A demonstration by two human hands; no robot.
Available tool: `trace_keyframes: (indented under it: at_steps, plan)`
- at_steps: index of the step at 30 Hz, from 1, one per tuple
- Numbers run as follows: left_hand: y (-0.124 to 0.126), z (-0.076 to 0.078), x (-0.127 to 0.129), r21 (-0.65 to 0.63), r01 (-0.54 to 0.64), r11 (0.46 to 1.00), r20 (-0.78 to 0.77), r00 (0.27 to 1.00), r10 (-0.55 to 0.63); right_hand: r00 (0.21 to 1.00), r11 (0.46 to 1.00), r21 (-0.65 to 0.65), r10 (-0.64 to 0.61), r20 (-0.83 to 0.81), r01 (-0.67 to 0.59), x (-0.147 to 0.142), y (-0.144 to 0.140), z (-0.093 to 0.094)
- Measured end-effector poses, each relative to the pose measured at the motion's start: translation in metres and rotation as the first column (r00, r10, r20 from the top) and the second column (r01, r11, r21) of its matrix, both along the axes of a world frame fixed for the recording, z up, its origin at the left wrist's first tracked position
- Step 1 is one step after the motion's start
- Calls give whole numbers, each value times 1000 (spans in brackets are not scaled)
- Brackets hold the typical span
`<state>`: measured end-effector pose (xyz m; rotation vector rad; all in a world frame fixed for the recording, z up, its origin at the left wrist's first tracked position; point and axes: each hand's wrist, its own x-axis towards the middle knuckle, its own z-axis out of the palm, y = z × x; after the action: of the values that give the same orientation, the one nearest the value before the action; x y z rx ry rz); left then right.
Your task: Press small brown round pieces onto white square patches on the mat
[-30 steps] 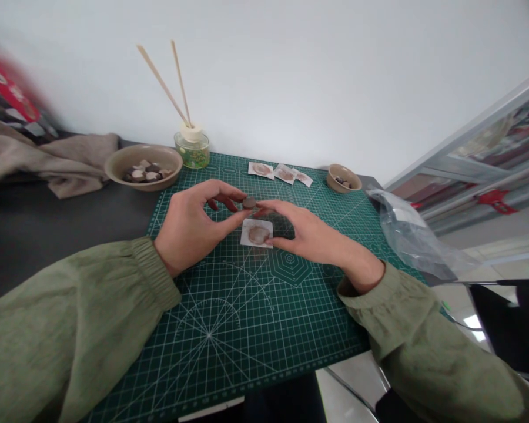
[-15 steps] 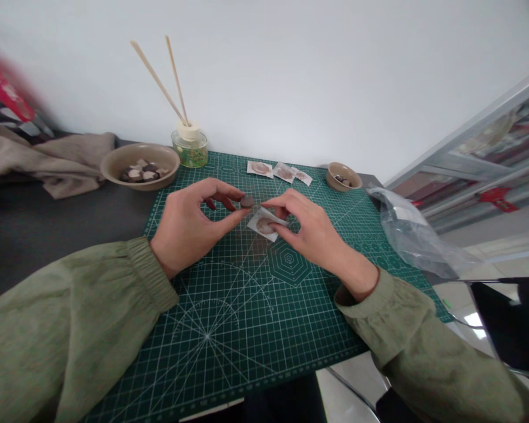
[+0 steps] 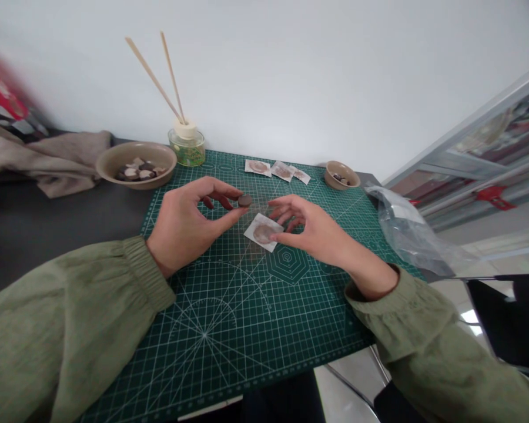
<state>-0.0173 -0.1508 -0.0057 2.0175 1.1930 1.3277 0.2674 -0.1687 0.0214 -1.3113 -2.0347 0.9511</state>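
My left hand (image 3: 189, 223) pinches a small dark round disc (image 3: 245, 201) between thumb and fingertips, raised above the green cutting mat (image 3: 247, 352). To the right, my right hand (image 3: 311, 229) has its fingers spread, with the thumb tip at the edge of a white square of paper (image 3: 263, 233) bearing a round brown stain. The paper lies on the mat; whether the thumb presses on it I cannot tell.
Several similar stained papers (image 3: 258, 168) lie at the mat's back edge. A larger bowl (image 3: 136, 151) of dark and pale pieces, a reed diffuser (image 3: 187, 144) and a cloth (image 3: 66, 155) stand left. At right are a smaller bowl (image 3: 341, 175) and a clear plastic bag (image 3: 405, 229).
My right hand has let go of the stained paper and opened, drawing slightly right. The paper now rests flatter on the mat. My left hand still holds the disc.
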Motion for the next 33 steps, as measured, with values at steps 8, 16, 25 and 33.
trace_keyframes:
  at_steps: [8,16,25,33]
  plan:
    - [0,0,-1,-9,10,1000,-11,1000,-10,971,974,177,98,220,-138,-1,-5,-8]
    - [-1,1,-1,-24,62,998,-49,997,-63,998,968,247,49,-28,-40,-10,12,2]
    - [-4,0,0,-46,94,995,-146,984,-100,964,965,249,139,-228,-80,-27,17,-10]
    - [-3,1,-3,-9,248,969,-336,912,-237,960,818,503,220,175,-279,-5,23,3]
